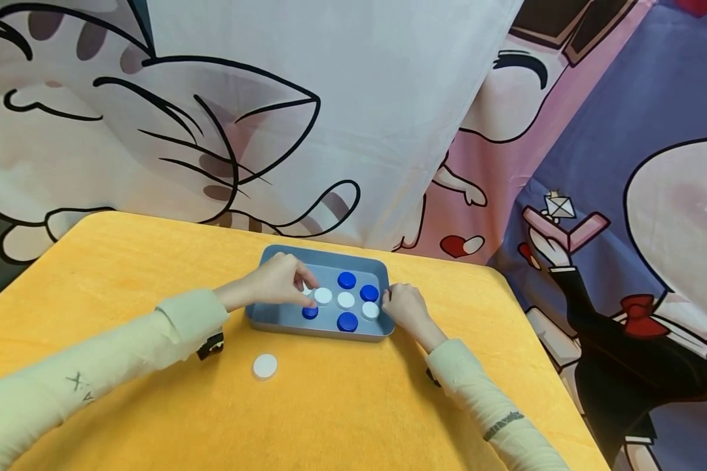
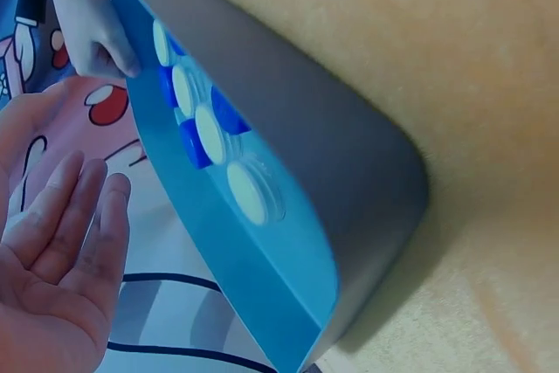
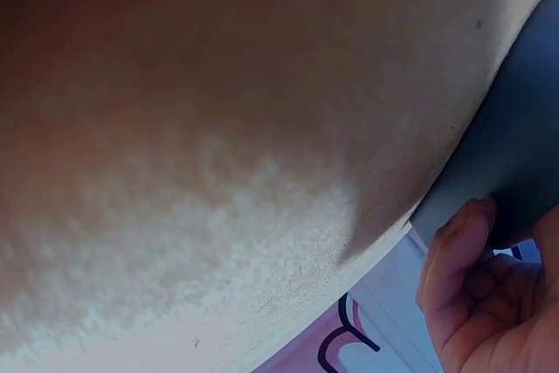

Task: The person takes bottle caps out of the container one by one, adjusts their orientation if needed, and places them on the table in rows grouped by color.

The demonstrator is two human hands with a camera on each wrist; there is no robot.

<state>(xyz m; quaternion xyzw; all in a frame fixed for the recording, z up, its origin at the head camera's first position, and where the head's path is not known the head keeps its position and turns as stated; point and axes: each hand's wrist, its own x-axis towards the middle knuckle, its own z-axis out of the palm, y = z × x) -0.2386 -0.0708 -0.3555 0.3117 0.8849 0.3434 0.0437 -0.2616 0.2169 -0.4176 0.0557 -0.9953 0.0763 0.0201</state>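
A blue-grey tray point(image 1: 283, 322) stands on the table with several small round jars in it, some with white lids and some with blue. My left hand point(image 1: 279, 280) hovers over the tray's left part, thumb and fingers spread, near a white-lidded jar point(image 1: 323, 296) and a blue-lidded jar point(image 1: 310, 313). In the left wrist view, the left hand point(image 2: 65, 259) shows a bare palm, holding nothing. With curled fingers my right hand point(image 1: 409, 309) grips the tray's right end; in the right wrist view, the right hand's fingers point(image 3: 458, 246) bend against the tray wall point(image 3: 515, 141).
A lone white-lidded jar point(image 1: 265, 367) lies on the yellow table point(image 1: 330, 405), in front of the tray's left end. Behind the table hangs a cartoon-printed cloth point(image 1: 389, 98). It continues along the right side.
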